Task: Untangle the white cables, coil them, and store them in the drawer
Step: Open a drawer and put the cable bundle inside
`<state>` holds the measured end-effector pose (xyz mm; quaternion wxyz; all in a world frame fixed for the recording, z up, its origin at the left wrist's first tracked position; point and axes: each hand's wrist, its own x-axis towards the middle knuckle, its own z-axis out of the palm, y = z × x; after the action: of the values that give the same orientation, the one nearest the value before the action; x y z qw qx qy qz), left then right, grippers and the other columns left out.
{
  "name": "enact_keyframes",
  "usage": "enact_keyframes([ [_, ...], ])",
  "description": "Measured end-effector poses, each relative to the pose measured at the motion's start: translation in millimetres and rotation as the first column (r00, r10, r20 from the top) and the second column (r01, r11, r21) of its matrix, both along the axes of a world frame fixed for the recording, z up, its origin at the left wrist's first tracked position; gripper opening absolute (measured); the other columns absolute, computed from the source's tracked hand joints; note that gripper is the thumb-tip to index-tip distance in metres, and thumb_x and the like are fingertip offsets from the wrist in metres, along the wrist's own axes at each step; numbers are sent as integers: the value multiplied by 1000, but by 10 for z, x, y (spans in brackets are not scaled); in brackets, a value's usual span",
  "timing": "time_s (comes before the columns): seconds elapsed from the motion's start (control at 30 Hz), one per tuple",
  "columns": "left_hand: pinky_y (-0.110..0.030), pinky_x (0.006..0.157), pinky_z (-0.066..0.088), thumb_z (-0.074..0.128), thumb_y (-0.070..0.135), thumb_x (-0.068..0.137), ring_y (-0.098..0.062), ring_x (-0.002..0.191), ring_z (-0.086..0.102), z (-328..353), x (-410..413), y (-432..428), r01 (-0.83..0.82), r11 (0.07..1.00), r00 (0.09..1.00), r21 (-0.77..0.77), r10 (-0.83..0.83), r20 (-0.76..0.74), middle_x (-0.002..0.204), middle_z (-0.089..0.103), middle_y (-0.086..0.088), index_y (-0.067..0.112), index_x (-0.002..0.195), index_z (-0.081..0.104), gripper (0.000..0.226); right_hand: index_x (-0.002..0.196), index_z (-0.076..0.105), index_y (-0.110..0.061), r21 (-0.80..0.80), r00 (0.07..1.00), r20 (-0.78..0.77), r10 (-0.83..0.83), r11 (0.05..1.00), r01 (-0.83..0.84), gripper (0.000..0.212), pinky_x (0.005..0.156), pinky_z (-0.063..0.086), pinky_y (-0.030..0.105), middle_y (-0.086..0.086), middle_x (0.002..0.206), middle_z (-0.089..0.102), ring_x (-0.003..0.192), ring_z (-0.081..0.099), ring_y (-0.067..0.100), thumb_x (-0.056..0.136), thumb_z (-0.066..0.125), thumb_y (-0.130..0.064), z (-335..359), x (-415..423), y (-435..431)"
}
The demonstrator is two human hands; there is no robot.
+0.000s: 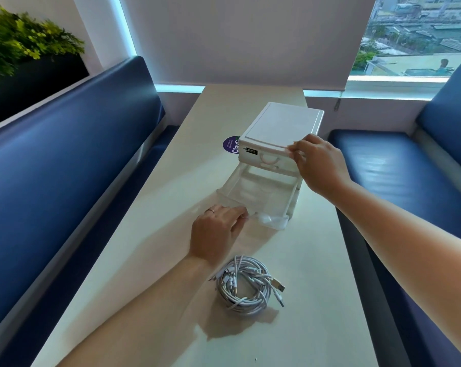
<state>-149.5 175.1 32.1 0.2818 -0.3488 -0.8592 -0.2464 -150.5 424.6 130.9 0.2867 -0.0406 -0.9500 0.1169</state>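
on a pale table (144,260) between blue benches (65,168), the coiled white cables (246,283) lie nearest the person. left hand (216,231) grips the drawer (258,198), extended lengthwise toward them; right hand (319,165) grasps the top edge of the cabinet (282,123).

The cables (246,283) lie on the table (150,234), before the drawer (261,194) pulled out of its cabinet (282,123).

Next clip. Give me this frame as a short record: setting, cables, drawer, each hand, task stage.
setting: table between blue benches
cables: white cables coiled in one bundle on the table, nearer the camera than the drawer unit
drawer: lower drawer pulled out, no cables in it
left hand: grips the drawer's front edge
right hand: holds the unit's top front edge
stage: storing not yet done
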Motion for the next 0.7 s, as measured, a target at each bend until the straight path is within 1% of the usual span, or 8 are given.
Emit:
enact_keyframes([
  [0.13,-22,56,41,54,40,91,-12,64,59,113,111,-51,24,1000,1000,-11,-24,-8,70,69,11,29,85,68,19,115,67,-16,0,998,56,0,1000,0,26,77,52,39,2,112,62,93,63,28,99,48,-21,42,47,-37],
  [0.33,-26,58,48,54,39,91,-15,67,63,94,206,-182,27,1000,999,-1,-27,23,77,71,10,27,88,68,18,125,59,-13,38,983,184,-3,999,-4,32,83,52,43,6,122,55,100,60,33,96,47,-11,93,94,-88],
  [0.4,-26,59,49,53,40,91,-14,67,63,90,225,-223,11,1000,999,4,-11,45,78,71,10,27,89,68,20,128,56,-12,38,977,214,-13,999,5,34,86,50,43,8,126,52,104,59,34,95,47,-10,109,97,-96],
  [0.5,-26,64,49,50,42,91,-16,67,63,130,236,-216,16,1000,995,-12,-14,100,78,71,10,27,89,68,24,136,49,-12,11,968,252,-17,1000,15,41,97,45,38,7,136,46,117,53,32,96,47,-9,74,107,-111],
  [0.57,-30,67,51,55,36,91,-19,69,64,145,244,-224,22,999,990,-36,-17,139,79,72,9,26,91,68,17,142,41,-11,4,961,276,-16,1000,15,47,104,39,35,6,145,39,128,46,29,96,47,-9,43,124,-122],
  [0.6,-31,69,51,59,31,91,-20,72,65,149,248,-238,27,998,986,-49,-18,164,82,73,9,25,94,69,12,145,36,-11,2,954,300,-13,1000,13,51,108,35,36,6,149,34,134,39,29,96,47,-10,39,128,-120],
  [0.63,-31,71,50,62,27,92,-19,79,65,147,267,-259,31,998,977,-55,-18,212,89,73,9,25,101,69,12,148,30,-11,-5,942,335,-8,1000,10,54,113,29,36,5,154,28,140,29,28,96,47,-12,31,147,-127],
  [0.7,-30,78,48,61,27,94,-13,92,62,132,323,-314,28,999,933,-28,-16,359,104,69,12,27,118,62,24,151,20,-12,-86,929,369,31,996,1,60,119,14,37,5,159,15,147,11,26,98,47,-18,17,238,-163],
])
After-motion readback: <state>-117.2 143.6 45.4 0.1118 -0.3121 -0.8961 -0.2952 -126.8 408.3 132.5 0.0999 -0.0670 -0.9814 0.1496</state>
